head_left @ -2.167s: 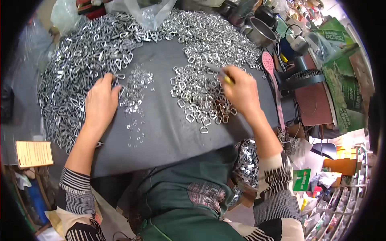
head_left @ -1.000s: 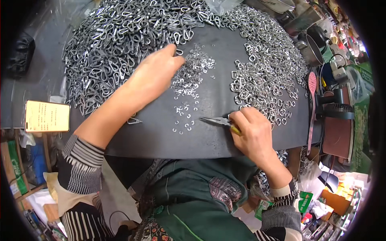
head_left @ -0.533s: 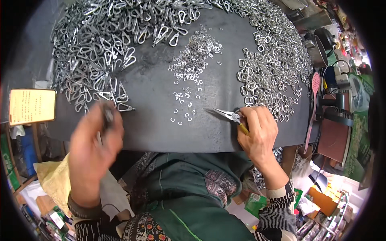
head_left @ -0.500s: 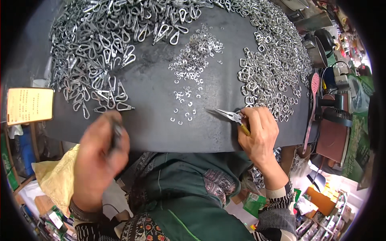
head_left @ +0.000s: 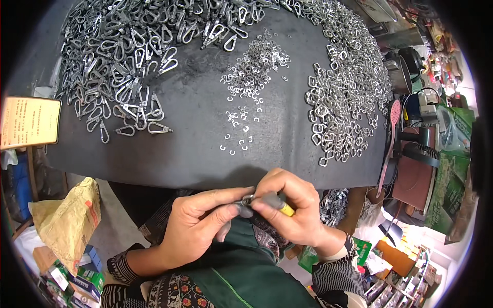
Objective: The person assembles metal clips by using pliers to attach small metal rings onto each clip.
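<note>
My left hand (head_left: 192, 226) and my right hand (head_left: 295, 210) meet just in front of the table's near edge. Between the fingertips of both is a small metal piece (head_left: 248, 198), mostly covered, so its kind cannot be told. My left thumb and fingers pinch it, and my right fingertips touch it. Closed in my right hand is a pair of pliers (head_left: 287, 210), showing only part of its yellow handle; the jaws are hidden. Beyond my hands, small open C-shaped rings (head_left: 244, 92) lie scattered up the middle of the dark table (head_left: 200, 159).
A large heap of metal snap hooks (head_left: 133, 61) covers the far left. Squarish metal rings (head_left: 344, 102) are piled on the right. A yellow printed card (head_left: 31, 122) stands at the left edge; a pink long-handled brush (head_left: 393, 123) and a black fan (head_left: 418, 154) are at the right.
My left hand has come right from the table's left side, and my right hand has moved left and nearer with the pliers. The two hands are now together.
</note>
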Demonstrator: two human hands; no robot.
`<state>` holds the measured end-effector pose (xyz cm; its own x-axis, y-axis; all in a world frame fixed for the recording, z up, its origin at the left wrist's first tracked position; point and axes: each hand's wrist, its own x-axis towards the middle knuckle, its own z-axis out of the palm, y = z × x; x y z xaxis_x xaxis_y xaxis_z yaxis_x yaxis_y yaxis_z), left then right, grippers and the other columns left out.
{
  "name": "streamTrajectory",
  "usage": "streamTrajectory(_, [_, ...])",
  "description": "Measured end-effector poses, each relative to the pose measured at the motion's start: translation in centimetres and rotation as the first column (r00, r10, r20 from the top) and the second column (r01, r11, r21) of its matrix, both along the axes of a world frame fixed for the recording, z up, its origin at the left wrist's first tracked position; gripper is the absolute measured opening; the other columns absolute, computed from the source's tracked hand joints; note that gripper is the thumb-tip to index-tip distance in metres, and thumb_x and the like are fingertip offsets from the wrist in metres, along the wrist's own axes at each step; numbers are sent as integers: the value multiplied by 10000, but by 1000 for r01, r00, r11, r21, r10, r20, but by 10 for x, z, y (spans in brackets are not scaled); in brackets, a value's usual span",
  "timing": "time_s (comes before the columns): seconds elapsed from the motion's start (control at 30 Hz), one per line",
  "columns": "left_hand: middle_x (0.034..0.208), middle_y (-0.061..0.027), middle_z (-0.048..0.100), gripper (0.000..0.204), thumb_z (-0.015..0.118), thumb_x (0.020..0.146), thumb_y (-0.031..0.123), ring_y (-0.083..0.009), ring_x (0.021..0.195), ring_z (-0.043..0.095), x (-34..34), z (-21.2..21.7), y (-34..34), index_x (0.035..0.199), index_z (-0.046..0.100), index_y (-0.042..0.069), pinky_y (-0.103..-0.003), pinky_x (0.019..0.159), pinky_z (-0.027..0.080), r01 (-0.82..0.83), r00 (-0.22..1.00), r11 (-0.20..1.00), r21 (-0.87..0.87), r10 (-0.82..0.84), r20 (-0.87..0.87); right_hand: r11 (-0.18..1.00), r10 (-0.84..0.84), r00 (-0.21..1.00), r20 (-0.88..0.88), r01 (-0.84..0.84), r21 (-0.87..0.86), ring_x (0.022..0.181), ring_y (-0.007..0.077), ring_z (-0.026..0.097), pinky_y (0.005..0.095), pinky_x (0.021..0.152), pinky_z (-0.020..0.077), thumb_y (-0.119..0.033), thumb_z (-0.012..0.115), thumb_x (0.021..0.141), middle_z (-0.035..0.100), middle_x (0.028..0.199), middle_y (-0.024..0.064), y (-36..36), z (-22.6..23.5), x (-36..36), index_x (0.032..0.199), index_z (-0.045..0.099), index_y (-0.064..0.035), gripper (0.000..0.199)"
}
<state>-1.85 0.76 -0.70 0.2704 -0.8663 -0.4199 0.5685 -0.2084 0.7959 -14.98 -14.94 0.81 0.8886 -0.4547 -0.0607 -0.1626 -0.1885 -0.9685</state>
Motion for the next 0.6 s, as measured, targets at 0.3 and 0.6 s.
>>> streamTrajectory(0.3, [1004,-105,669,210,544,1019,120,-113,713,576,-15,-26,31,1205,605,44,-235,626,478,53,729,994,92,25,-684,503,-75,921,-383,-296,-812,763,251,541,379,657,420,-313,807,743,540,817,60,-30,37,1,991,652,-84,371])
streamTrajectory(0.6, [1005,-22,648,179,596,990,115,-95,800,546,-26,-47,50,1137,640,23,-258,700,437,-27,741,948,318,232,-630,238,-185,889,-418,-372,-897,824,242,520,386,699,384,-286,775,777,516,867,64,-18,32,16,1011,648,-88,332])
